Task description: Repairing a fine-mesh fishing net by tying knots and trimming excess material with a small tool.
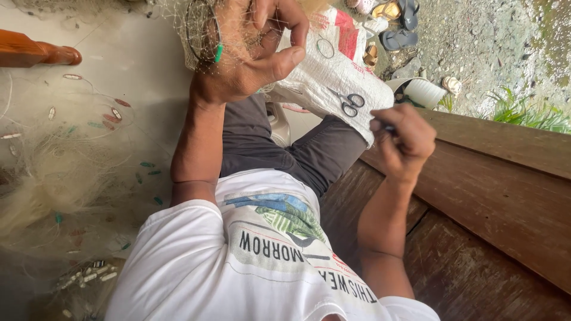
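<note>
Head view: left hand pinches fishing net; right hand curled around small dark tool.

Soft daylight is reaching me from the open yard side, glaring on the pale floor. My arms are casting faint shadows, and the edges are bending slightly.

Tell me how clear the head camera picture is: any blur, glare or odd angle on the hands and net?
Head view: soft daylight, no harsh glare; the picture is rotated, looking down the torso. The left hand in the fishing net is fairly sharp; the right hand is slightly soft; scissors read clearly.
</note>
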